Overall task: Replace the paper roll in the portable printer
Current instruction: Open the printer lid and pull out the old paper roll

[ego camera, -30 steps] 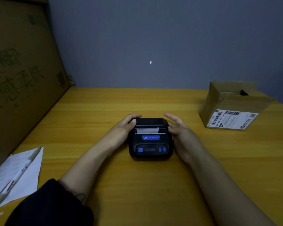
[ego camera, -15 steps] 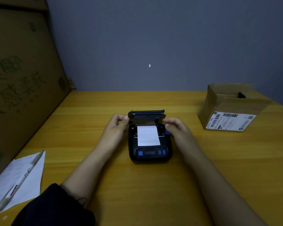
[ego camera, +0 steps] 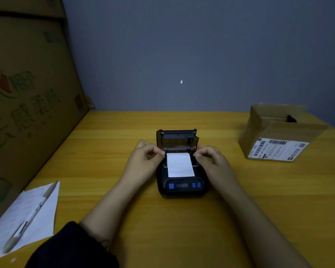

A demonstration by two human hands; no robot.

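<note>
A black portable printer (ego camera: 182, 188) with blue buttons sits mid-table. Its lid (ego camera: 177, 136) stands upright at the back. A white strip from the paper roll (ego camera: 179, 164) lies over the open bay and down the printer's front. My left hand (ego camera: 143, 161) is at the bay's left side, thumb and forefinger pinched at the roll's left end. My right hand (ego camera: 214, 161) mirrors it, pinched at the right end. The roll's body is hidden under the strip and my fingertips.
An open cardboard box (ego camera: 275, 132) with a shipping label stands at the back right. A large printed carton (ego camera: 27, 93) walls off the left side. A sheet of paper (ego camera: 46, 213) with a pen (ego camera: 32, 215) on it lies at the front left. The wooden table (ego camera: 182, 229) meets a grey wall behind.
The printer's lid was shut one second ago and now stands fully open. Both hands moved from the lid's sides to the ends of the roll, and the white strip now lies exposed.
</note>
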